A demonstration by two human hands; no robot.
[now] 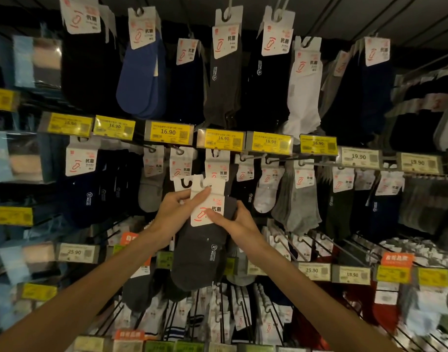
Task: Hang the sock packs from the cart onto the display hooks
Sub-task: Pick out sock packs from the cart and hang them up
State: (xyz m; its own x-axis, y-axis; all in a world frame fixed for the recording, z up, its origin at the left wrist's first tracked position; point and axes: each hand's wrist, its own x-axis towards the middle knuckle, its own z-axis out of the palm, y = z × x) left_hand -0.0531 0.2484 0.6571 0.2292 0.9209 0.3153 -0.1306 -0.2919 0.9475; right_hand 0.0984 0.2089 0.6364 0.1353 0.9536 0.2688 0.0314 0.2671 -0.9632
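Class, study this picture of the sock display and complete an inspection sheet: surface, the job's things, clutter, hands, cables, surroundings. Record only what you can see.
Surface: no table; wire display hooks in rows, most carrying packs.
Job's things: grey sock packs with white header cards, held in front of the middle row, not yet on a hook; cart not in view.
Clutter: nothing seen.
Hands: left hand pinches the header cards; right hand grips the packs lower down.
Cables: nothing seen.
Surroundings: hung blue socks, white socks and dark ones; yellow price tags marked 16.90.
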